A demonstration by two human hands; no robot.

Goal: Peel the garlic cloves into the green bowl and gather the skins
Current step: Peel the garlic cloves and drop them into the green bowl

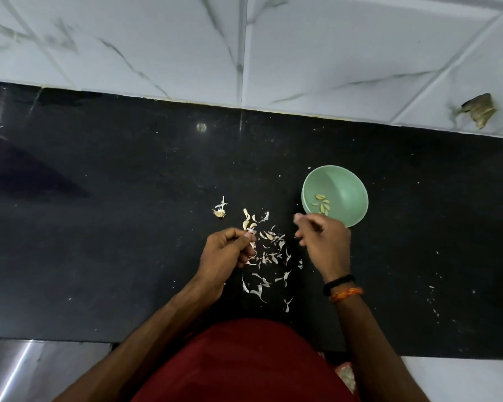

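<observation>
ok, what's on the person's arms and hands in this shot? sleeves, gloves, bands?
Both forearms are bare: no sleeves in view, no gloves. The right wrist carries two bands: a black band nearer the right hand and an orange braided thread just behind it. The left hand and its wrist show nothing worn. The torso is in a dark red garment.

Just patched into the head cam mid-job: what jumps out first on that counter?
The green bowl stands out right of centre on the black counter, with a few peeled cloves inside. Just left of it, pale garlic skins lie scattered between the two hands; the left hand pinches a clove, and the right hand hovers at the bowl's near rim, fingers curled, contents unclear.
</observation>
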